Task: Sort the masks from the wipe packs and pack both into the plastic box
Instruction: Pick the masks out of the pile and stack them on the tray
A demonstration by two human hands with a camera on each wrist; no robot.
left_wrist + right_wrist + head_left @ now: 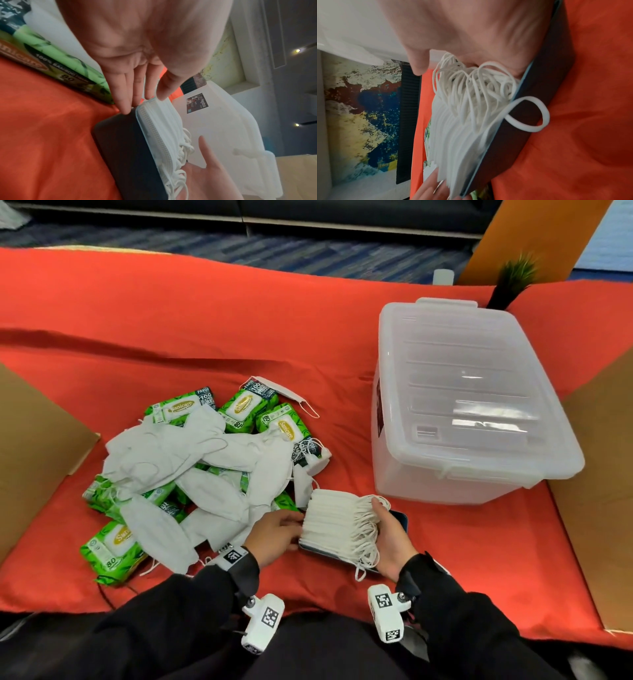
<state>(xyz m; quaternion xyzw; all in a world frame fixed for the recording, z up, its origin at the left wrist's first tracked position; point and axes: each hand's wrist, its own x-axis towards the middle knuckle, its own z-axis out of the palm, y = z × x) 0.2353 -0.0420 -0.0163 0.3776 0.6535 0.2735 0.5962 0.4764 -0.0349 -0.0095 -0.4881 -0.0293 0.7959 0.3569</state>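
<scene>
A stack of flat white masks (334,518) lies on a dark blue flat card (123,148) just above the red cloth, near the table's front. My left hand (294,529) pinches the stack's left end, thumb on top and straight fingers at the card's edge (144,100). My right hand (383,518) grips the ear-loop end (471,94), thumb over it. To the left lies a mixed pile of loose white masks (191,453) and green wipe packs (113,546). The clear plastic box (394,440) stands at the right with its lid (462,378) on.
A red cloth (171,313) covers the table. Brown cardboard flaps stand at the left (34,446) and right (603,491) edges. One flat mask (284,390) lies at the pile's far side. A small plant (510,280) stands behind the box.
</scene>
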